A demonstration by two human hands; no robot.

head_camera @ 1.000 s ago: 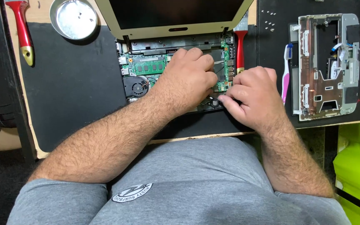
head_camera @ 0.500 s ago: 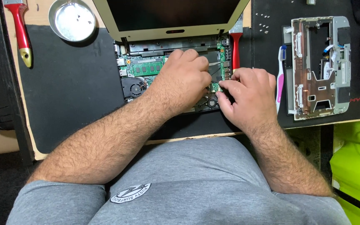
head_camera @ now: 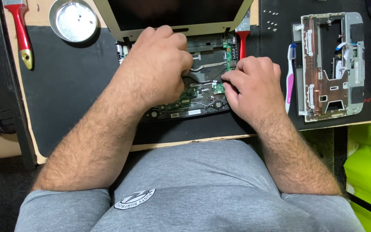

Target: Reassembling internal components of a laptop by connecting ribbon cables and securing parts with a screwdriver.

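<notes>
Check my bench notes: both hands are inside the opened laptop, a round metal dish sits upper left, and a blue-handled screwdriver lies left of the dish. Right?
One slip: the screwdriver has a red handle, not blue, as the head view shows. Both hands, left and right, are in the opened laptop, and the round metal dish is upper left.

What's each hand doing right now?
Left hand: fingers curled on the opened laptop; any grip is hidden.
Right hand: fingertips pressed at a small green board; grip cannot be told.
</notes>
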